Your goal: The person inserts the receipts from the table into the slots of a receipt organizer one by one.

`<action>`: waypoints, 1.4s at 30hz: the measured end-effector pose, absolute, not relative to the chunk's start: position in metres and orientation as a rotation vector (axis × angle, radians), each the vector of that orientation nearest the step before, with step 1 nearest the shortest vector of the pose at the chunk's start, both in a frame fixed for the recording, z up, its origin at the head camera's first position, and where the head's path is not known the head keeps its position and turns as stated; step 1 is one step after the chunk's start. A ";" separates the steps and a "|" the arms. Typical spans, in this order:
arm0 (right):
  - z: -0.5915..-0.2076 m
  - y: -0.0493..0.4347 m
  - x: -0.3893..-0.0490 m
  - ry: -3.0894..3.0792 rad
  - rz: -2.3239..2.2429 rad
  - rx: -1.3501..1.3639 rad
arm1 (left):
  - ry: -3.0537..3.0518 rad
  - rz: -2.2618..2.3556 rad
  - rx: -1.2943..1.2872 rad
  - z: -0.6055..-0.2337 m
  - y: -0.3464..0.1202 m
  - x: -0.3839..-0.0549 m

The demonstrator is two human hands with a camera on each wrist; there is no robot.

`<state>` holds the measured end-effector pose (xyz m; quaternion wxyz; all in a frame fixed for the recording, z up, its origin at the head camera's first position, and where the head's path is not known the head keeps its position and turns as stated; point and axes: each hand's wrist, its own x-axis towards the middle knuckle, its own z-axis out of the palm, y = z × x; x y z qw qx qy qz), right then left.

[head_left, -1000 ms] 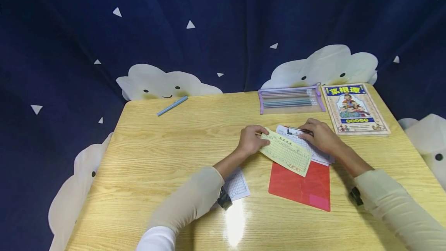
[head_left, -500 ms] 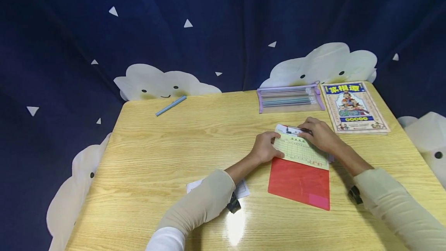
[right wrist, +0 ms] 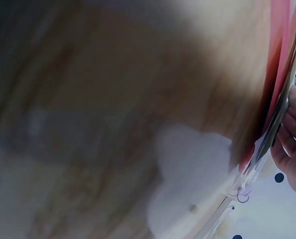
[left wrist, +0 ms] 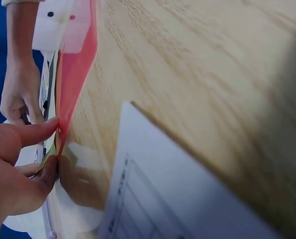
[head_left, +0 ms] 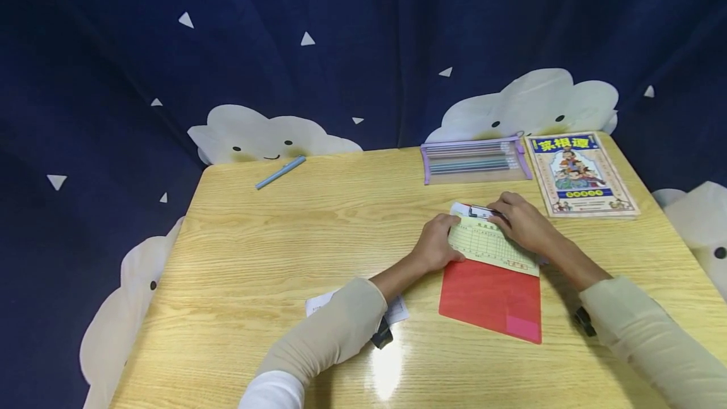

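Note:
A red clipboard (head_left: 477, 295) lies on the table with white forms (head_left: 458, 208) under its metal clip (head_left: 479, 212). Over those forms lies a yellow printed form (head_left: 494, 247), its upper edge close to the clip. My left hand (head_left: 436, 246) pinches this form at its left edge, thumb and fingers apart along the side; the left wrist view shows the fingertips right at the edge of the red clipboard (left wrist: 78, 69). At the top of the board my right hand (head_left: 524, 223) grips the clip, and its fingers cover the clip's right part.
Another white printed sheet (head_left: 397, 311) lies under my left forearm. A blue pen (head_left: 281, 173) is at the back left of the wooden table (head_left: 284, 226). At the back right are a purple-edged clear pencil case (head_left: 477, 161) and an illustrated book (head_left: 582, 175). A dark blue curtain (head_left: 363, 36) hangs behind.
My left hand has moved right, bringing the yellow form from a slant off the board's left side to nearly square over the white forms. My right hand has stayed at the clip.

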<state>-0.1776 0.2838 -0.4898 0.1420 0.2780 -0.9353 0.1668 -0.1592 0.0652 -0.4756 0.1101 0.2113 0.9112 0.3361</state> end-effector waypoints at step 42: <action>-0.483 0.284 -0.178 -2.812 0.529 0.737 | 2.546 1.216 0.520 -0.466 0.046 -0.175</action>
